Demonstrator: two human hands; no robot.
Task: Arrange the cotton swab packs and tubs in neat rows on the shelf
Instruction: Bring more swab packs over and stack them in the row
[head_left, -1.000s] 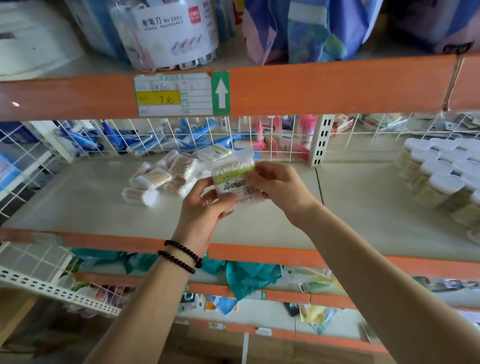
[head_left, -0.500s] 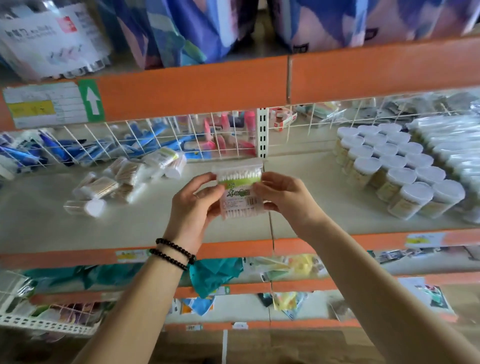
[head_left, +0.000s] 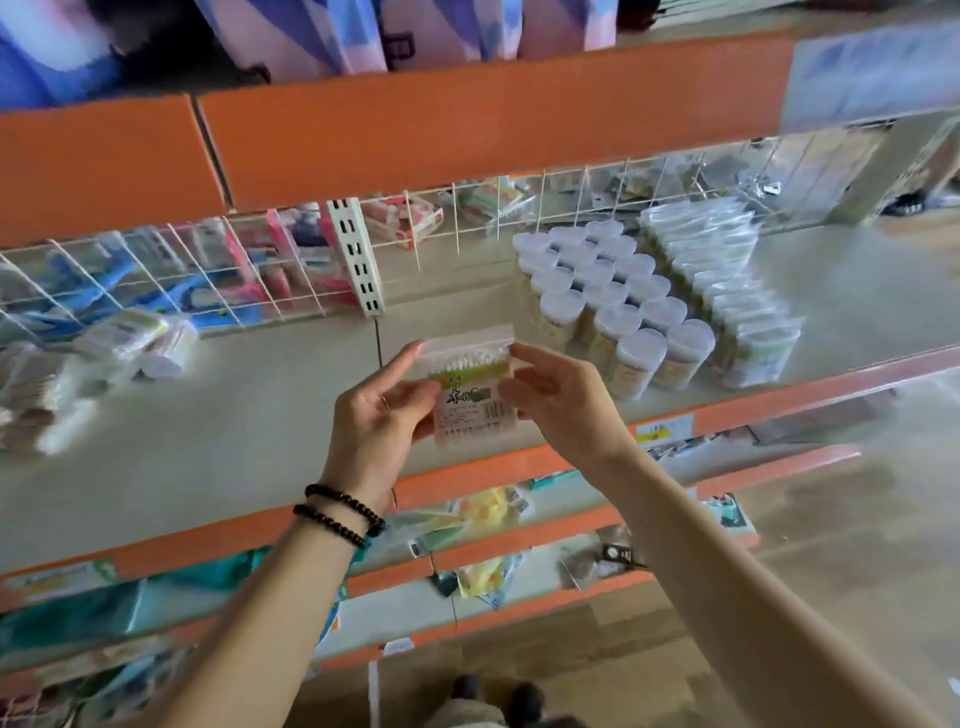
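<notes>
A clear cotton swab pack (head_left: 470, 387) with a green label is held upright above the front of the grey shelf (head_left: 249, 415). My left hand (head_left: 376, 415) grips its left side and my right hand (head_left: 558, 400) grips its right side. To the right, white-lidded swab tubs (head_left: 608, 291) stand in neat rows. A row of flat swab packs (head_left: 727, 291) stands just right of the tubs. At the far left, a loose heap of swab packs and tubs (head_left: 93, 358) lies on the shelf, blurred.
A white wire grid (head_left: 171, 280) backs the shelf, with a slotted upright post (head_left: 358, 260) in the middle. Orange shelf edges (head_left: 467, 119) run above and below. Lower shelves hold mixed packets. Shoes show on the wooden floor (head_left: 597, 670) below.
The view has swung to the right, so the tub rows now sit nearer the middle and the loose heap at the left edge. Both hands still hold the same pack.
</notes>
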